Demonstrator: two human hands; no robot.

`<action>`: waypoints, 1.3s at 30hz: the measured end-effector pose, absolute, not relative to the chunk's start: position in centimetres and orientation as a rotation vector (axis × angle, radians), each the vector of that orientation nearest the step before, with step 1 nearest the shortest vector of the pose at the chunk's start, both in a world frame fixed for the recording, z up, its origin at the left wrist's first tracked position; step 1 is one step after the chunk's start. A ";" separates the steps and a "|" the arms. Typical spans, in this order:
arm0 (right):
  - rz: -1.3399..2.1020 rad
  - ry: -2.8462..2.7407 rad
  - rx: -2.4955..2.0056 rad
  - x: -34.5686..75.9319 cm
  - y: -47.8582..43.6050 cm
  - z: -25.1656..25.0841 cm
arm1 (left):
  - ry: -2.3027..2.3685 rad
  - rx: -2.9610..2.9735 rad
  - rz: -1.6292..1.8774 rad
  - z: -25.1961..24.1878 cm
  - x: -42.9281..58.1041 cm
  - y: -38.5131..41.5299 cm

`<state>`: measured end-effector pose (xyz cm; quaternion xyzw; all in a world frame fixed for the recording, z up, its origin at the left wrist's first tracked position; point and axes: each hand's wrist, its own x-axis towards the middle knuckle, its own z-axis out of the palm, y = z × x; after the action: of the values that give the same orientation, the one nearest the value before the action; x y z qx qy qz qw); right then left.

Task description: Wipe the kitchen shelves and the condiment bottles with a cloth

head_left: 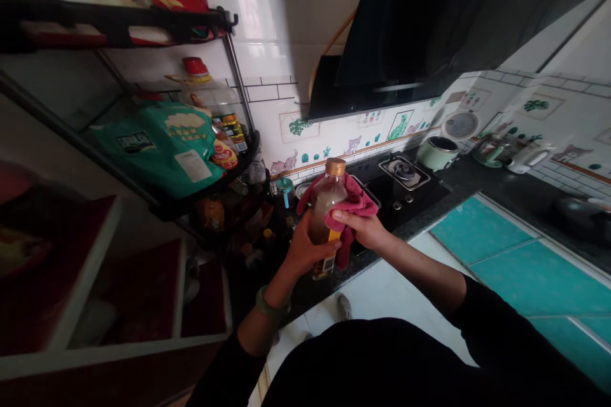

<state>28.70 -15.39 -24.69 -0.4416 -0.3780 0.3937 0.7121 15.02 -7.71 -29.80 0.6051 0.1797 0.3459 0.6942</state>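
Observation:
A clear bottle (323,206) with a gold cap and a yellow label stands nearly upright in front of me, held above the counter. My left hand (305,245) is wrapped round its lower body, with the thumb across the label. A dark pink cloth (360,198) is bunched in my right hand (360,227), which presses it against the bottle's right side. Part of the cloth also shows behind the bottle on the left. A little liquid seems to lie at the bottle's base. The fingers behind the bottle are hidden.
At left, a dark corner rack (248,156) carries a teal bag (162,143) and a large red-capped oil bottle (195,70). Ahead is a gas stove (405,191) under a black range hood (410,32). A green pot (436,154) stands right of it on the dark counter (470,172).

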 end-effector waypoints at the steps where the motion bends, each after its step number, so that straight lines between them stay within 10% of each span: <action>1: 0.855 -0.827 -0.976 28.6 -15.3 -24.7 | 0.416 1.365 0.769 -30.0 15.2 -7.7; 39: 0.980 -0.751 -0.835 30.1 -13.4 -23.4 | 0.517 1.424 0.730 -31.5 15.7 -7.1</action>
<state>30.12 -13.42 -23.39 -0.3800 -0.3415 0.4459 0.7350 15.67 -7.13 -31.52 0.6310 0.2293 0.3234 0.6668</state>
